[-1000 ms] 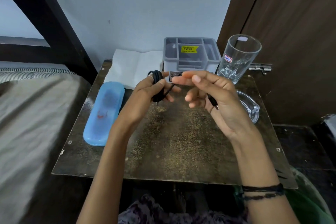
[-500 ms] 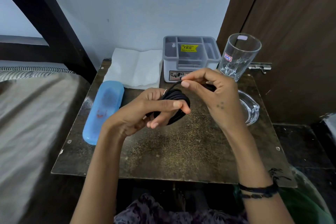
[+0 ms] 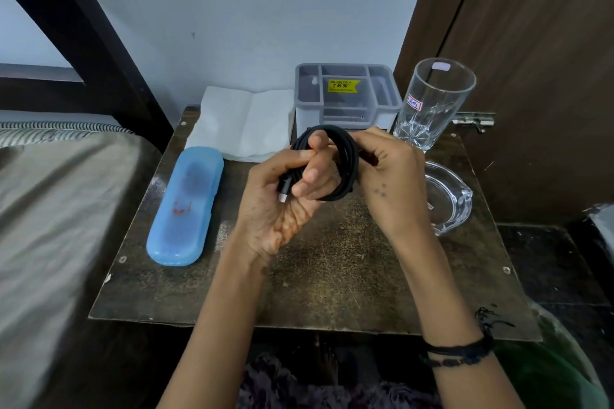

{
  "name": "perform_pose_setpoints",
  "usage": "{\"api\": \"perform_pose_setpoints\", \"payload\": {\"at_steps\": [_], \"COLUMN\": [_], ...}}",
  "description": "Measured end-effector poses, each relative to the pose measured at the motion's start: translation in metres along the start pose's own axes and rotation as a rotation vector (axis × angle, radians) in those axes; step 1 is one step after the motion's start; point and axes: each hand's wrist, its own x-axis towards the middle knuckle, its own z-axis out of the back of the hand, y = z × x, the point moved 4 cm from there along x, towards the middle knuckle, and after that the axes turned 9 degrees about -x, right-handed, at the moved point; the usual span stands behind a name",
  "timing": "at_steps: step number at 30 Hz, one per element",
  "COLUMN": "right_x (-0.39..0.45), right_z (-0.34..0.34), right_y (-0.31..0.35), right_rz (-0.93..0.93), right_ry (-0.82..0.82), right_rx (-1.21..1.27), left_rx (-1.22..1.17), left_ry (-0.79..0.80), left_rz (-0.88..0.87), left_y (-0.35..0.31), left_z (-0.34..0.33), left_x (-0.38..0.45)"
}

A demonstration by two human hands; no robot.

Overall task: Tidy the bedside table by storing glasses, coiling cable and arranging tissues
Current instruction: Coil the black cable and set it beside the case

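Observation:
A black cable (image 3: 345,159) is wound into a coil above the middle of the bedside table (image 3: 332,276). My left hand (image 3: 285,202) grips the coil with its fingers through the loop, and a silver plug end pokes out below the thumb. My right hand (image 3: 388,173) pinches the coil's right side. The blue glasses case (image 3: 186,206) lies closed on the table's left part. White tissues (image 3: 246,123) lie flat at the back left, against the wall.
A grey compartment organiser (image 3: 345,93) stands at the back centre. A tall drinking glass (image 3: 432,103) stands to its right, with a glass ashtray (image 3: 448,199) in front of it. A bed (image 3: 59,202) borders the left; a brown door is at the right.
The cable's loose end has been wound in and the coil has grown. Both hands turned and now hold the coil upright, a little farther back over the table.

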Motion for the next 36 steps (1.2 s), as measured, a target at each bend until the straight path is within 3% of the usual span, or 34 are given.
{"api": "perform_pose_setpoints", "payload": {"at_steps": [3,9,13,24,31,36], "right_x": [0.0,0.0,-0.002,-0.006,-0.015,-0.016], "right_z": [0.0,0.004,-0.001,-0.016,-0.036,-0.029], "right_y": [-0.007,-0.014,-0.018,-0.023,-0.031,-0.035], "right_rz": [-0.151,-0.297,-0.371,-0.493,-0.805,-0.725], "right_ry": [-0.009,-0.079,-0.039,0.032,0.151,0.151], "right_rx": [0.177,0.428,0.527,0.675,1.162,0.9], "left_rx": [-0.015,0.276,0.456,0.662,0.587,0.684], "left_ry": [0.006,-0.395,-0.522,-0.651,-0.628,-0.701], "left_rz": [0.001,-0.105,-0.158,-0.154,-0.159,-0.189], "left_y": [0.01,0.005,0.001,-0.007,0.0,0.001], "left_z": [0.0,0.018,0.023,0.017,0.013,0.018], "left_x": [0.004,0.006,0.005,0.0,0.001,0.0]}}
